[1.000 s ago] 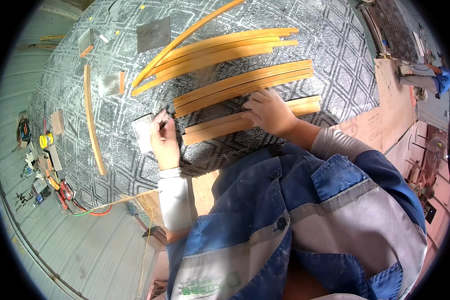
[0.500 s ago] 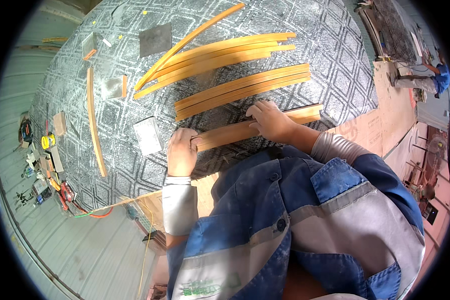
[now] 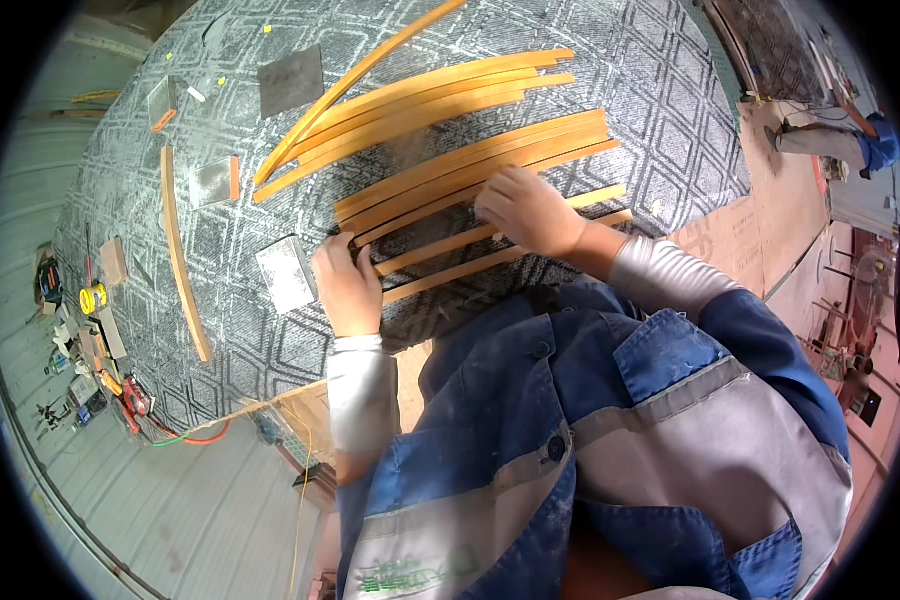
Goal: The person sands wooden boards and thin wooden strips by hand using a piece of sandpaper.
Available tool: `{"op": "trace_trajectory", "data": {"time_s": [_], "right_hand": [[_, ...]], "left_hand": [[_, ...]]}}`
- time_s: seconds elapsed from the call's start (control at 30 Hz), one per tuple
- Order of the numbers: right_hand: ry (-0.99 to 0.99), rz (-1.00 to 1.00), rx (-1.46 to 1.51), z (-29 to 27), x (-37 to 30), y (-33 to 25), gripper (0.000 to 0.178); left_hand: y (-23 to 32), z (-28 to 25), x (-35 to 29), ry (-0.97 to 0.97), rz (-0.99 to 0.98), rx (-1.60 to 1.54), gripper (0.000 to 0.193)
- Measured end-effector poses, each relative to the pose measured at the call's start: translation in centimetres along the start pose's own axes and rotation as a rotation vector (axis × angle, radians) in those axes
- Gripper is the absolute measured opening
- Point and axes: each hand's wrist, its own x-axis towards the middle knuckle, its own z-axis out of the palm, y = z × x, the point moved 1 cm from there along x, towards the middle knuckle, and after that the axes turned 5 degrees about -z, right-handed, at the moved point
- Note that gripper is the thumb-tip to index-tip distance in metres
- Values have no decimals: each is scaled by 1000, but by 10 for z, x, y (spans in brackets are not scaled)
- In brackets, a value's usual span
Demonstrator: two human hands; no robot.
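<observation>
My left hand [image 3: 348, 286] closes its fingers and thumb at the left end of a thin wooden strip [image 3: 420, 218]. Farther along the same strip, my right hand [image 3: 532, 212] has its fingers curled over it; the fingertips are partly hidden. This strip lies just on the near side of a row of similar wooden strips [image 3: 470, 163]. Closer to my body are two more strips, the first [image 3: 425, 256] passing under my right hand and the second [image 3: 440, 280] nearest me, with gaps between them.
Several longer strips [image 3: 420, 95] lie farther away on the patterned cloth [image 3: 660, 130], one crossing at an angle. A single strip [image 3: 177, 260] and flat sanding blocks [image 3: 288, 274] are at left. Tools [image 3: 130, 395] crowd the left edge. Another person [image 3: 840, 145] stands far right.
The strips that lay together under my hands are now spread apart. One has moved away from me toward the far row, and both hands have moved with it.
</observation>
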Motion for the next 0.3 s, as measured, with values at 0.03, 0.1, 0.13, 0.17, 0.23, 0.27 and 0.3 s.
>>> {"op": "trace_trajectory", "data": {"time_s": [0.03, 0.1, 0.13, 0.17, 0.23, 0.27, 0.3], "right_hand": [[-28, -4, 57, -3, -6, -6, 12], [-17, 71, 96, -2, -23, -15, 15], [-14, 110, 111, 1, -31, -15, 16], [-30, 116, 98, 4, -36, -14, 18], [-60, 128, 72, 10, -42, -12, 23], [-79, 161, 87, 11, -41, -12, 26], [-97, 193, 102, 11, -41, -13, 30]], "left_hand": [[-4, -4, -4, -25, -25, -58, 20], [-1, -16, -10, -54, -19, -153, 18], [-1, -15, -16, -106, -1, -155, 17], [-2, -16, -20, -160, 18, -153, 16], [-6, -11, -25, -202, 49, -126, 13], [-8, -12, -25, -230, 32, -142, 14], [-10, -14, -27, -258, 15, -159, 14]]}}
